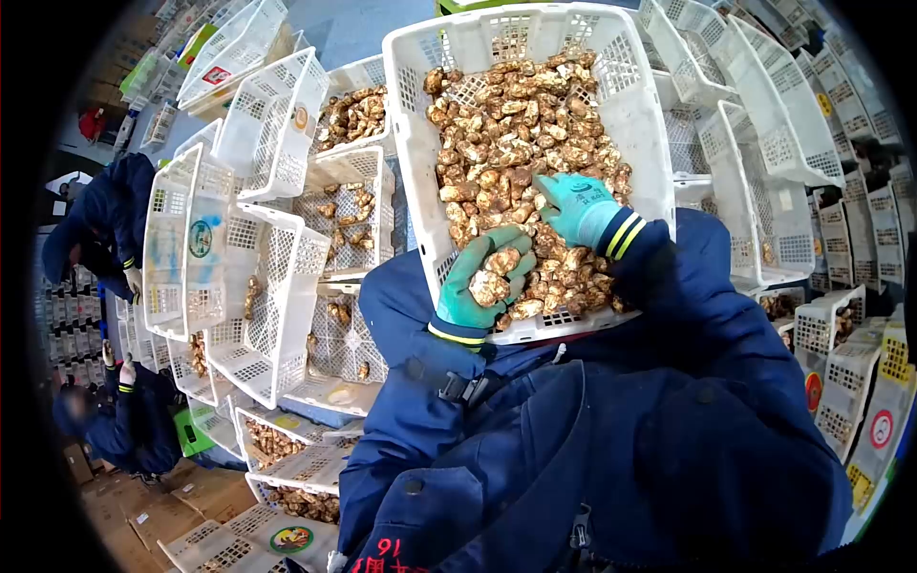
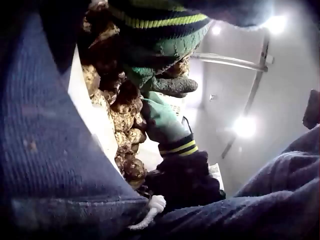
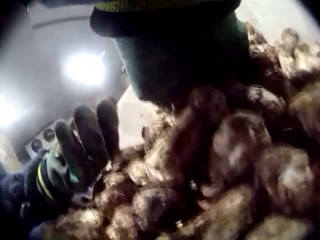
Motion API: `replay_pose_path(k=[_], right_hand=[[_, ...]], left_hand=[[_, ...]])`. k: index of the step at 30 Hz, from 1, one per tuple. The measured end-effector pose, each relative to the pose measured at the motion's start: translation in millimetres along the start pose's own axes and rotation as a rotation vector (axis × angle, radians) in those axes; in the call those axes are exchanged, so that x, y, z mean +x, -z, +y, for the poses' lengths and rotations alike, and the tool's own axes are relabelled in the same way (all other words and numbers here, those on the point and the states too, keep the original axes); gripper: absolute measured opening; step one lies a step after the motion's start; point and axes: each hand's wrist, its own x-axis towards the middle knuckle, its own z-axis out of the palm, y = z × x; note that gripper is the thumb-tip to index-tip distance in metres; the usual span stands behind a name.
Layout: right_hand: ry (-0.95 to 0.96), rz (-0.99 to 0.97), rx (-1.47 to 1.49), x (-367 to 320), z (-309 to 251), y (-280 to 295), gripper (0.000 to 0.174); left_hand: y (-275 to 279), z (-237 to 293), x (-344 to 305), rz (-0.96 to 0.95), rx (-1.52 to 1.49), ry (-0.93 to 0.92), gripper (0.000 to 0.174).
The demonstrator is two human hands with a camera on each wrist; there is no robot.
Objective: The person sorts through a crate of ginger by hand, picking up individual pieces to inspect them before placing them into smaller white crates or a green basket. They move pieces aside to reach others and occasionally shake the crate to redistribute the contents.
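Observation:
A white perforated crate (image 1: 403, 124) rests on the person's lap, holding a heap of knobbly brown-and-cream lumps (image 1: 516, 124), like tubers or mushrooms. My left hand (image 1: 462, 298), in a green knitted glove, cups a couple of these lumps (image 1: 490, 287) at the crate's near left corner. One gloved finger (image 2: 176, 86) stretches out beneath a lump (image 2: 180, 68) in the left wrist view. Reaching down into the heap is my right hand (image 1: 581, 210), in a paler teal glove. Its fingertips are hidden among the lumps, and I cannot tell whether they grip one.
Stacked white crates (image 1: 272, 124) stand on the left, some with similar lumps (image 1: 353, 116). More crates (image 1: 774, 191) line the right side. Two other people in dark blue work clothes (image 1: 119, 205) are at the far left. Cardboard (image 1: 162, 516) lies at lower left.

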Motion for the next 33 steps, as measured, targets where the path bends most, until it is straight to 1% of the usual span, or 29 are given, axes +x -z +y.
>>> replay_pose_path(k=[1,2,3,4,5,7,8,9,10,11,12,13,14,15,17,18,19,21,22,23,25,26,27,28,29,30,31,32,33], right_hand=[[-0.012,-0.027,-0.053,3.7,8.8,-5.5,0.046],[-0.088,-0.027,0.039,1.5,9.7,4.2,0.043],[-0.167,-0.027,0.133,-2.4,12.3,12.5,0.040],[-0.210,0.041,0.296,-3.4,24.6,6.4,0.037],[-0.334,0.078,0.517,-13.3,17.0,17.0,0.035],[-0.264,0.156,0.636,-23.8,8.4,20.9,0.032],[-0.120,0.229,0.646,-31.2,-4.6,25.7,0.027],[-0.019,0.271,0.743,-35.6,-14.1,21.4,0.026],[0.267,0.249,0.487,-37.1,-18.7,20.7,0.026],[0.547,0.223,0.223,-36.9,-24.4,24.1,0.026],[0.672,0.308,0.166,-36.7,-33.3,39.5,0.027],[0.294,0.274,0.491,-27.4,-32.8,38.9,0.024],[0.090,0.354,0.480,-11.1,-23.5,45.9,0.027],[-0.117,0.434,0.464,11.8,-7.1,55.6,0.031],[-0.198,0.473,0.074,66.1,57.5,47.9,0.038],[-0.336,0.261,-0.010,84.4,66.5,59.2,0.040],[-0.466,0.044,-0.093,99.9,71.5,69.1,0.043],[-0.497,-0.096,-0.182,127.8,86.4,53.0,0.042],[-0.561,-0.074,-0.138,140.8,90.9,37.6,0.042],[-0.584,-0.075,-0.128,138.4,81.6,43.1,0.039],[-0.570,0.029,-0.125,127.6,78.0,44.6,0.036],[-0.533,0.085,-0.164,125.4,78.7,41.5,0.034],[-0.526,0.070,-0.143,125.3,82.0,43.4,0.035],[-0.522,0.099,-0.080,122.0,84.8,44.3,0.036],[-0.519,0.128,-0.019,115.3,80.9,51.5,0.037],[-0.444,0.232,0.064,112.3,91.1,41.8,0.035],[-0.384,0.186,0.146,102.5,88.7,48.6,0.032],[-0.298,0.233,0.205,101.6,101.6,40.2,0.031],[-0.212,0.279,0.265,94.9,95.6,44.5,0.032]], left_hand=[[8.6,-2.8,1.4,-0.047,-0.009,0.002,0.043],[-15.1,2.0,-7.6,0.162,0.090,0.068,0.044],[-5.5,2.3,-7.2,0.114,0.094,0.158,0.036],[14.4,-9.3,-5.3,-0.030,0.490,-0.037,0.036],[14.6,-11.7,-4.0,-0.046,0.591,-0.091,0.039],[-3.0,-8.8,-4.0,0.046,0.348,0.052,0.049],[-6.4,-8.5,-1.3,0.054,0.235,0.086,0.054],[-8.3,-7.1,3.1,0.039,0.120,0.123,0.057],[-8.3,-10.4,3.6,0.102,0.075,0.116,0.059],[-10.7,-7.6,2.3,0.065,0.265,0.070,0.058],[-15.9,-3.2,0.3,0.027,0.456,0.022,0.058],[-13.5,-3.4,-0.1,-0.003,0.302,0.050,0.055],[-11.0,-3.6,-0.5,-0.030,0.150,0.082,0.053],[-12.8,-2.1,-3.1,-0.052,0.212,0.068,0.050],[-13.7,-1.7,-2.4,0.085,0.136,0.161,0.047],[-9.2,-1.4,-0.7,0.062,0.045,0.176,0.045],[2.5,-5.0,4.0,0.004,0.021,0.193,0.050],[-10.1,-1.5,-0.4,0.097,0.040,0.131,0.052],[-15.2,-1.0,-0.8,0.096,0.059,0.083,0.053],[-17.4,1.2,-1.5,0.143,0.004,0.108,0.053],[-1.4,-3.2,-0.1,0.072,-0.035,0.098,0.051],[-3.1,-2.1,-0.3,0.077,-0.039,0.091,0.049],[-7.0,-2.8,-1.1,0.083,-0.046,0.082,0.048],[-9.8,-3.9,-0.6,0.083,-0.057,0.071,0.047],[-10.7,-2.6,-2.2,0.151,-0.027,0.084,0.043],[-14.0,-2.3,-2.8,0.167,-0.008,0.084,0.044],[-17.7,-1.4,-3.7,0.185,0.013,0.085,0.045],[-16.0,-1.5,-4.0,0.151,0.083,0.056,0.046],[-11.9,-2.2,-3.6,0.118,0.154,0.028,0.046]])
